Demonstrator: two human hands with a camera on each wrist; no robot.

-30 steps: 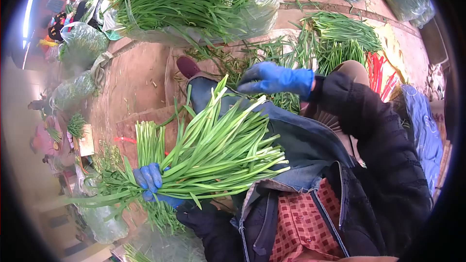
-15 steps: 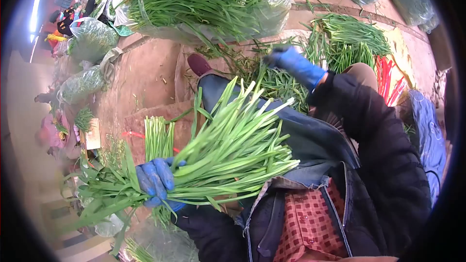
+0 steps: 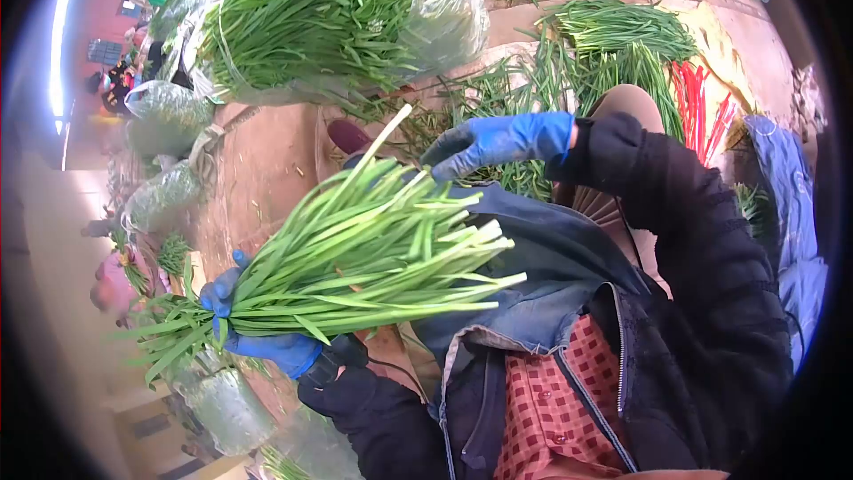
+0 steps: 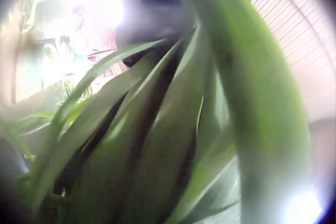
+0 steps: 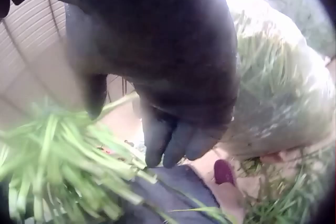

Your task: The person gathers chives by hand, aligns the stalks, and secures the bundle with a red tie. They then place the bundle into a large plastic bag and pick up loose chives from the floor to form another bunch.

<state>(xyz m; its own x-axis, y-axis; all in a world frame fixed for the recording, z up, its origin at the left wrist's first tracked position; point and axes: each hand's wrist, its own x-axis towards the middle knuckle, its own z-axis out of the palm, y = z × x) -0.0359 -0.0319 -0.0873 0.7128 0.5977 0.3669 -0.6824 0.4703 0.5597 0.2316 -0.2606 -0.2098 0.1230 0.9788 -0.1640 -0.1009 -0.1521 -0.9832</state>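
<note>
A loose bunch of long green leafy stalks [image 3: 373,258] lies across the lap in the head view, pale cut ends toward the right. My left hand [image 3: 258,324], in a blue glove, grips it near the leafy end. My right hand [image 3: 498,142], also blue-gloved, hovers just above the pale ends with fingers extended and nothing visible in them. In the right wrist view the right hand [image 5: 163,77] looks dark, its fingers pointing down beside the stalk ends [image 5: 63,161]. Broad leaves [image 4: 147,145] fill the left wrist view and hide most of the left hand.
A large plastic bag of greens [image 3: 444,18] stands at the top. Sorted green bundles [image 3: 622,31] and red ties [image 3: 689,98] lie at the upper right, near blue cloth [image 3: 786,204]. Loose trimmings litter the floor; filled bags [image 3: 164,196] and a person in pink [image 3: 115,280] are at left.
My left hand has shifted left and slightly up with the bunch. The right hand moved down and left toward the stalk ends, its fingers now extended. The head view has shifted.
</note>
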